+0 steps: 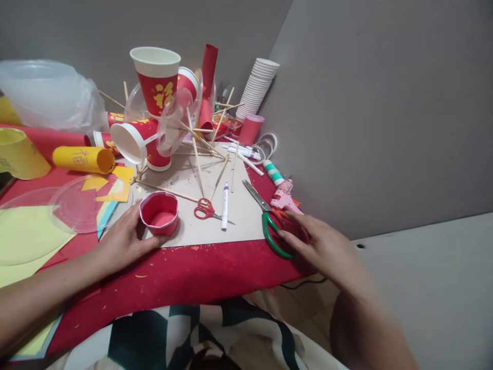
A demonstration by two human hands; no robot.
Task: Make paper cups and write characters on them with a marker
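Observation:
A short red paper cup with a pale pinkish, uneven rim stands at the near edge of a grey-white board. My left hand grips it low from the left, thumb in front and fingers partly hidden behind. On the right, the large scissors have one green handle and one red-orange one, blades pointing away from me. My right hand is closed on their handles, the thumb against the green loop. Between the hands lie small red-handled scissors and a white marker.
A structure of thin wooden sticks, clear plastic discs and red-and-gold cups stands behind. Nested white cups lean against the wall. A pink glue gun lies at right. Yellow paper rolls and clear lids are left.

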